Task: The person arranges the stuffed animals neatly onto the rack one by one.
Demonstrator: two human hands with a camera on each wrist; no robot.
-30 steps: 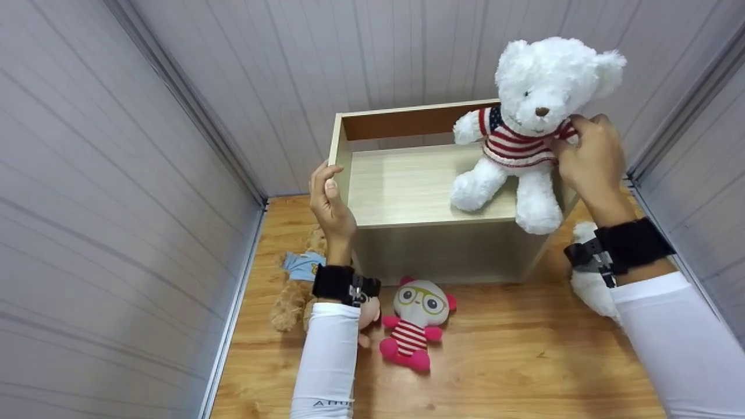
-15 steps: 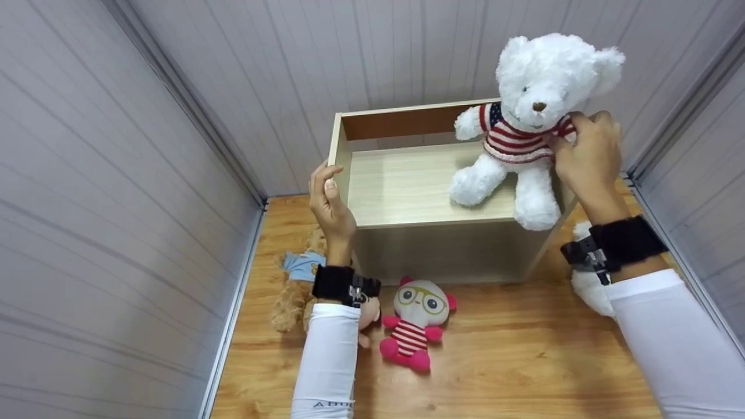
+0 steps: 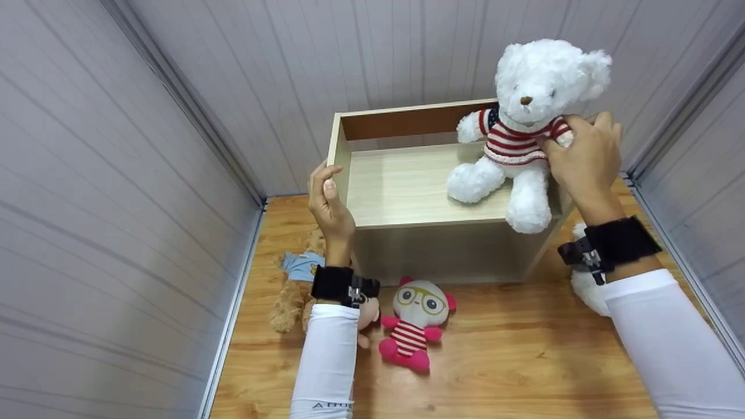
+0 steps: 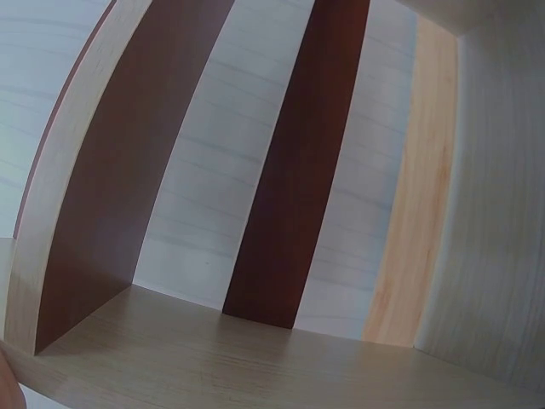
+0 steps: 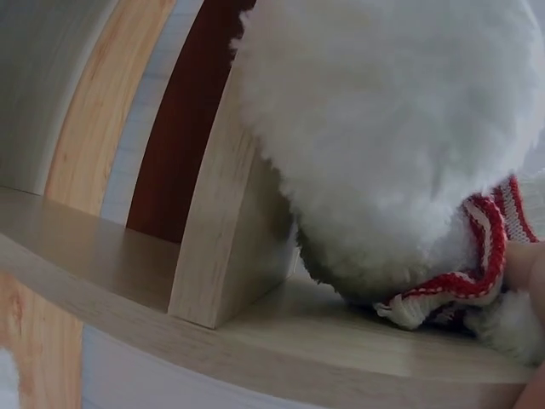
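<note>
Right hand [image 3: 582,160] is pinching the white teddy [image 3: 527,116] by its striped sweater, holding it upright so it sits on the right end of the wooden shelf [image 3: 407,186], one leg hanging over the front edge. Left hand [image 3: 329,201] has its fingers curled round the shelf's left front corner. On the floor [image 3: 495,355] lie a pink-and-white plush [image 3: 414,323] and a brown bear [image 3: 294,285].

Head view looks down from above on the wooden box [image 3: 407,192] — both wrist views sit close inside it.
</note>
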